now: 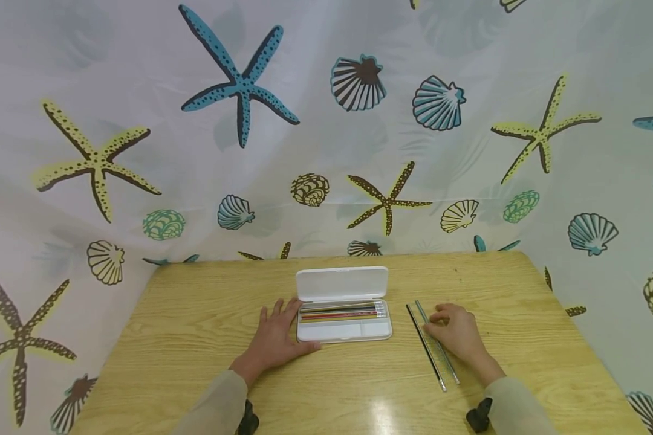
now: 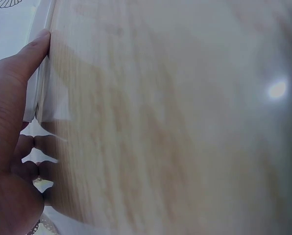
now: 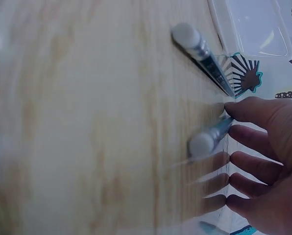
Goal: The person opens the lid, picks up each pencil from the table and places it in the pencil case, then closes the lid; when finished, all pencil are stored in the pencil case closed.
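A white pencil case [image 1: 344, 331] lies with its lid [image 1: 341, 284] raised. Several pencils [image 1: 340, 312] fill its back compartment, eraser ends to the right. My left hand [image 1: 274, 338] rests on the table at the case's left end, its fingers spread along that side and the thumb [image 2: 36, 51] straight against the front edge. To the right of the case, two pencils lie on the wood: a dark pencil [image 1: 427, 350] and a grey-blue pencil [image 1: 447, 361]. My right hand [image 1: 456, 335] pinches the grey-blue pencil between thumb and forefinger, the other fingertips touching the table.
The wooden table [image 1: 207, 302] has a rounded far edge. Behind it and at its sides hangs a pale cloth [image 1: 315, 145] printed with starfish and shells. The case's front part holds a long and a short compartment. Light glares off the table's near middle.
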Action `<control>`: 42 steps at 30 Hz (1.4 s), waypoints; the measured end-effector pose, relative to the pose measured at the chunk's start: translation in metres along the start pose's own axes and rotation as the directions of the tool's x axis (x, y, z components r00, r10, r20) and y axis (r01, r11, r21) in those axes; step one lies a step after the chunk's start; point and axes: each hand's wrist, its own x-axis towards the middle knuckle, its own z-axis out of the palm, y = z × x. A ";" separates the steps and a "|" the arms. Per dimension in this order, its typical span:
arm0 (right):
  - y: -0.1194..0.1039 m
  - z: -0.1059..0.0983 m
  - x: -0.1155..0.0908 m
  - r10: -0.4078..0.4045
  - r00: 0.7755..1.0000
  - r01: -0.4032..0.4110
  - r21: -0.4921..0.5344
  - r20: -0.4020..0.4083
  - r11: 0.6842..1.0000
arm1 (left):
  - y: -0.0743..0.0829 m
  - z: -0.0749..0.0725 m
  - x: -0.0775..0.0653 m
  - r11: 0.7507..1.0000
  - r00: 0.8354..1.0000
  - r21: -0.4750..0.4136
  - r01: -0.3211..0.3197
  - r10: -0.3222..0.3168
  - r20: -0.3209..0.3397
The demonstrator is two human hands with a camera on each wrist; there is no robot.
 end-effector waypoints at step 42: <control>-0.042 -0.001 0.025 -0.010 0.997 -0.008 0.244 0.072 0.970 | 0.004 -0.002 0.000 1.000 0.999 0.013 0.024 -0.024 0.033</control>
